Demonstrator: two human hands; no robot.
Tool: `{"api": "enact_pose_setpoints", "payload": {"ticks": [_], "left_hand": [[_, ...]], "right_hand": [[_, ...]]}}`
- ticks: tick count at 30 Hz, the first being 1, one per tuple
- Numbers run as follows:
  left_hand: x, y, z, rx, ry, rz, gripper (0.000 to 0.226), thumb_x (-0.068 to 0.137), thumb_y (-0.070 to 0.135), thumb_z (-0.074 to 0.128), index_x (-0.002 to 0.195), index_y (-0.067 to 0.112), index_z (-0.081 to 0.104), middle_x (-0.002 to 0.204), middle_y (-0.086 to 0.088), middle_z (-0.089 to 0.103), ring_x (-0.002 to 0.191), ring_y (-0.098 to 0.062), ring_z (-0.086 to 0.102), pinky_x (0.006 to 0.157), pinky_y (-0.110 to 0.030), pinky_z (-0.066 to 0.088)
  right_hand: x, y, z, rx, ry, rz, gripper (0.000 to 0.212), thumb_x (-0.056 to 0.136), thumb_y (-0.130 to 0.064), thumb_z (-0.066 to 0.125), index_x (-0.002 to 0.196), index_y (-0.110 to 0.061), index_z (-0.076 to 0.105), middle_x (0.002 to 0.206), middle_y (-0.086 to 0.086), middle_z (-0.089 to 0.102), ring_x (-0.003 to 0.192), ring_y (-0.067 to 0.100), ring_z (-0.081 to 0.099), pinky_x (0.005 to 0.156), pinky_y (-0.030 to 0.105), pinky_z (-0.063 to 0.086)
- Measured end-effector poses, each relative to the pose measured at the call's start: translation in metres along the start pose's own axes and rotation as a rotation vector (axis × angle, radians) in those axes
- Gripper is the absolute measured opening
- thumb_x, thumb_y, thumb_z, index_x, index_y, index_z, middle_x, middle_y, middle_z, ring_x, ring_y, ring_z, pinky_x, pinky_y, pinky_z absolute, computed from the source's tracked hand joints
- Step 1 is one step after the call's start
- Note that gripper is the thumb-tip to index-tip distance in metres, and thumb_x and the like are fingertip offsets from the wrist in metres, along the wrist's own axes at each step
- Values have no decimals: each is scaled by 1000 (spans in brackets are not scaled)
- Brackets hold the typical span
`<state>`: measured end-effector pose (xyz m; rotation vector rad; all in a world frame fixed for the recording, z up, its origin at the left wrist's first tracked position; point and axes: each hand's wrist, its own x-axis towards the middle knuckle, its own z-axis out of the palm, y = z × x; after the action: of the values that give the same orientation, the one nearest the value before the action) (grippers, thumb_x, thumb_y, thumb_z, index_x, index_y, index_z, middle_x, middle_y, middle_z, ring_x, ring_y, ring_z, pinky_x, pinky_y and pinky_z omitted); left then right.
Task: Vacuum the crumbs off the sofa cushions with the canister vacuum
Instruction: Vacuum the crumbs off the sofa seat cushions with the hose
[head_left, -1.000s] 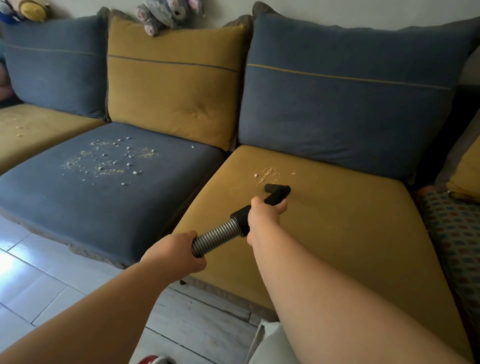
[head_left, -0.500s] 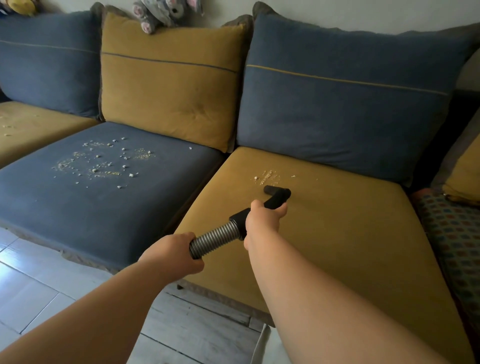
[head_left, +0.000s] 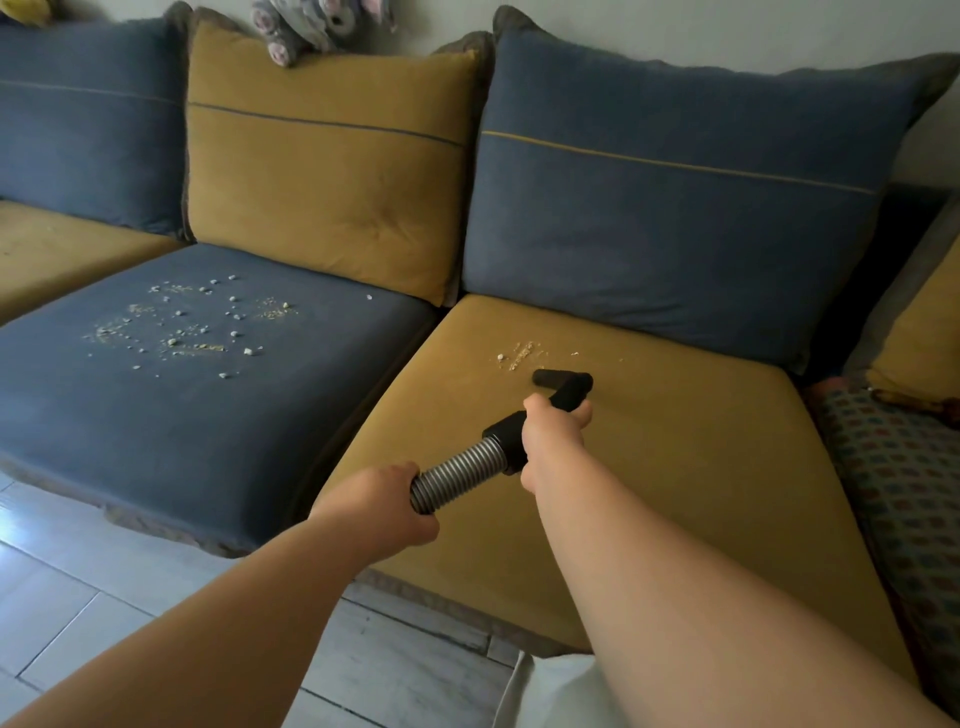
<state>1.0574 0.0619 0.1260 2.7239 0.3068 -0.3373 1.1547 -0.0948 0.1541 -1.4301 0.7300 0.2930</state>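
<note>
My right hand (head_left: 553, 436) grips the black handle of the vacuum hose, and its black nozzle (head_left: 563, 380) lies on the mustard seat cushion (head_left: 675, 467). My left hand (head_left: 387, 501) grips the ribbed grey hose (head_left: 457, 475) just behind the handle. A small patch of crumbs (head_left: 519, 356) sits on the mustard cushion just beyond and left of the nozzle tip. A wider scatter of crumbs (head_left: 192, 325) covers the blue seat cushion (head_left: 156, 415) to the left. The canister is out of view.
Blue (head_left: 675, 197) and mustard (head_left: 327, 166) back cushions stand behind the seats. A plush toy (head_left: 311, 26) lies on top of them. A patterned cushion (head_left: 904, 493) adjoins at the right. Pale floor tiles (head_left: 104, 597) run along the sofa front.
The view has shifted slightly to the right. The nozzle and both hands keep nearly the same place on the mustard cushion, just short of the crumbs.
</note>
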Motion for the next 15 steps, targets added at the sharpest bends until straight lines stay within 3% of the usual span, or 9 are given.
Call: {"api": "enact_pose_setpoints", "payload": {"ticks": [4,6,10,13,15], "left_hand": [[-1,5,4,-22,-28,-2,24,71,36,68,85,35,49,77,7,60,63,-7,61,60,-24,58],[-2,6,5,-22,-38,1,24,71,35,68,85,35,48,77,7,60,64,-7,61,61,-24,58],[-2,5,2,-32,-45,-5,24,72,34,68,87,34,49,78,6,61,63,-8,62,61,-25,59],[-3,2,-1,-45,-51,-11,25,73,33,69,91,33,50,79,5,61,64,-9,62,61,-26,60],[-3,1,-3,-50,-51,-14,25,74,33,69,91,33,50,79,5,60,65,-9,61,62,-25,60]], "right_hand": [[3,-6,-1,-17,-20,35,80,91,-23,54,147,-46,3,107,6,45,77,28,52,76,50,54],[4,-5,-1,-19,-26,41,80,90,-23,54,146,-48,3,107,5,44,82,29,54,80,53,54],[4,-5,0,-49,-39,32,81,91,-22,54,147,-47,2,108,6,45,80,28,54,69,47,51],[3,-8,4,-83,-47,41,81,91,-21,53,147,-45,0,117,9,47,92,32,53,77,50,52],[2,-9,8,-87,-57,47,81,91,-21,53,147,-45,0,117,9,47,92,32,53,74,49,51]]}}
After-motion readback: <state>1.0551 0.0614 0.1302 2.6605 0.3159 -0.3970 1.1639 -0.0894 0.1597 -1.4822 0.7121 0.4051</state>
